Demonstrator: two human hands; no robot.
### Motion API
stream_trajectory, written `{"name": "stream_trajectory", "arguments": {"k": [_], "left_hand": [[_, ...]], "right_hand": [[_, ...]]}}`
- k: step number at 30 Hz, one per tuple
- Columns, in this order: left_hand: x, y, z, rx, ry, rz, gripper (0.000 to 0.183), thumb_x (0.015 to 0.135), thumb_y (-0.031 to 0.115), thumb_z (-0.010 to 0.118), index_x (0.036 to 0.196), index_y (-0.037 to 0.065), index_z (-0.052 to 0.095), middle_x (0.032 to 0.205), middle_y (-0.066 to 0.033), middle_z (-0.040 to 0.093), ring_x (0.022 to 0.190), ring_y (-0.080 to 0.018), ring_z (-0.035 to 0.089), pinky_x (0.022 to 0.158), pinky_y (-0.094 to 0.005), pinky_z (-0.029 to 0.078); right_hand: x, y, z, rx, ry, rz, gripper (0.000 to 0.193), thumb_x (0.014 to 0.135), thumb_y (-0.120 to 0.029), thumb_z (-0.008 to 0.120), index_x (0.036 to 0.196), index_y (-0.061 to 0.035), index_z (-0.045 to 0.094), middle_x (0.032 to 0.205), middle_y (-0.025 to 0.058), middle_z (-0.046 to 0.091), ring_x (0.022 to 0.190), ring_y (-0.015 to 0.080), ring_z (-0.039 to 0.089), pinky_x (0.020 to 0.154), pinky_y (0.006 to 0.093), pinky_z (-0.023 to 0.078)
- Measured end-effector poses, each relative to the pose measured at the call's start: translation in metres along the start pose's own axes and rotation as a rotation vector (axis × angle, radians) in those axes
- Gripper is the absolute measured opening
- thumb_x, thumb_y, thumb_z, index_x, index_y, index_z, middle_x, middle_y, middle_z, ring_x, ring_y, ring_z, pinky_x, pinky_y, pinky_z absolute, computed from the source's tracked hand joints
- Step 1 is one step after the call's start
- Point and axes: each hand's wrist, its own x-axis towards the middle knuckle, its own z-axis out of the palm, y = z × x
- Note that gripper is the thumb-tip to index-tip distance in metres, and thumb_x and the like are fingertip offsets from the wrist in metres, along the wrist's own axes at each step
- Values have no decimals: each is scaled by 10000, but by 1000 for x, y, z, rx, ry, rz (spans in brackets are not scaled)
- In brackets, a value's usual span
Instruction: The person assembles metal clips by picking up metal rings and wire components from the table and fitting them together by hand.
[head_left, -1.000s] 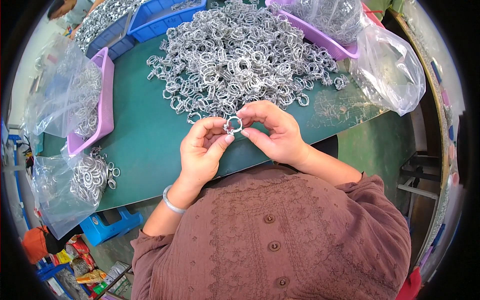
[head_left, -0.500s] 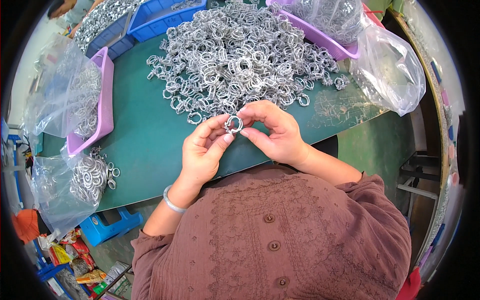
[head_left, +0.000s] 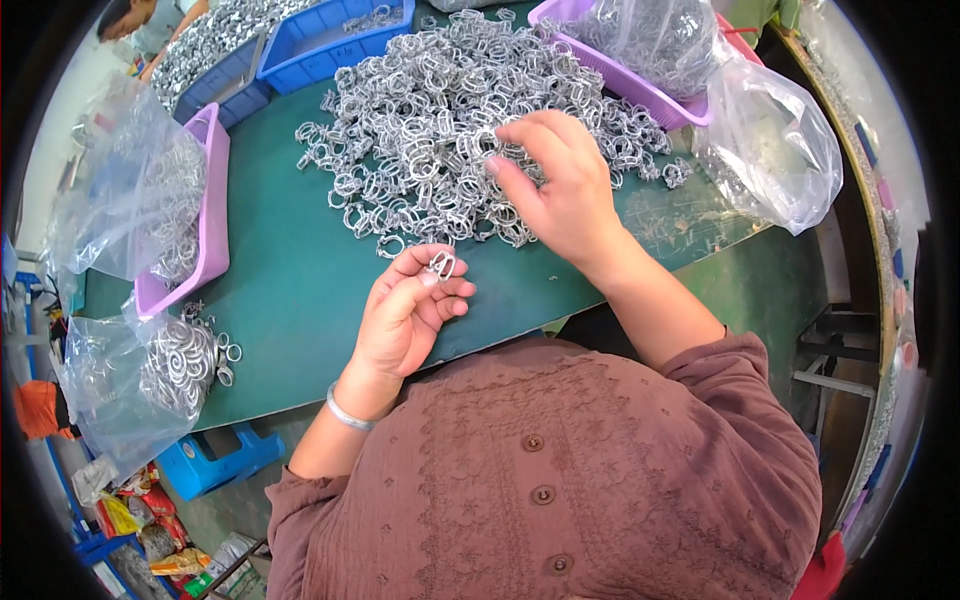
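A small silvery metal ring clamp [head_left: 441, 264] is pinched between the thumb and index finger of my left hand [head_left: 396, 315], just above the table's near part. The other fingers of that hand curl loosely. My right hand [head_left: 562, 190] is over the right side of a large heap of similar metal rings [head_left: 430, 120]. Its thumb and index finger are apart, with rings of the heap showing between the tips; I see nothing held there. One loose ring [head_left: 391, 246] lies at the heap's near edge, close to my left fingertips.
Left on the green table [head_left: 270, 340] are a purple basket [head_left: 213, 215] with a plastic bag of rings and another bag [head_left: 180, 365]. Blue bins [head_left: 335, 50] stand behind; a purple basket [head_left: 640, 88] and a clear bag [head_left: 780, 150] are at right. A person [head_left: 150, 20] is far left.
My right hand has left the ring clamp and moved up and away to the heap. The left hand keeps the clamp, now turned, and has shifted slightly down and left.
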Motion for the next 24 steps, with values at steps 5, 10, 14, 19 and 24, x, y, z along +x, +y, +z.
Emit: {"name": "stream_trajectory", "arguments": {"k": [5,10,14,19,24], "left_hand": [[-2,3,1,-85,-26,-3,275,827,103,479,1081,-1,474,1043,-138,551,880,-224,584,705,-302,496],[-1,4,0,15,44,-13,211,837,128,514,1006,3,529,947,-98,573,789,-177,570,617,-266,461],[-1,7,12,117,102,-3,183,848,147,541,971,12,556,841,-51,574,688,-125,528,552,-231,409],[4,14,30,176,43,59,155,852,144,577,969,42,577,755,5,562,603,-51,474,501,-183,366],[7,8,32,219,125,89,131,862,166,571,911,45,575,703,15,551,556,-48,451,480,-177,349]], "right_hand": [[6,13,6,-59,-94,73,143,713,-147,646,819,-64,599,774,62,553,749,257,541,659,359,407],[7,10,5,333,-48,362,82,737,-74,628,804,-43,591,694,28,575,610,130,540,557,268,427],[11,-4,-5,808,-22,652,47,782,-54,614,802,-24,584,712,-24,574,639,21,492,563,183,412],[-10,-29,-3,1043,-143,686,27,788,-21,597,803,-7,579,741,-5,577,653,34,515,580,178,427],[-22,-37,1,1153,-127,749,30,799,-8,592,815,7,572,790,22,584,692,59,538,617,197,447]]}}
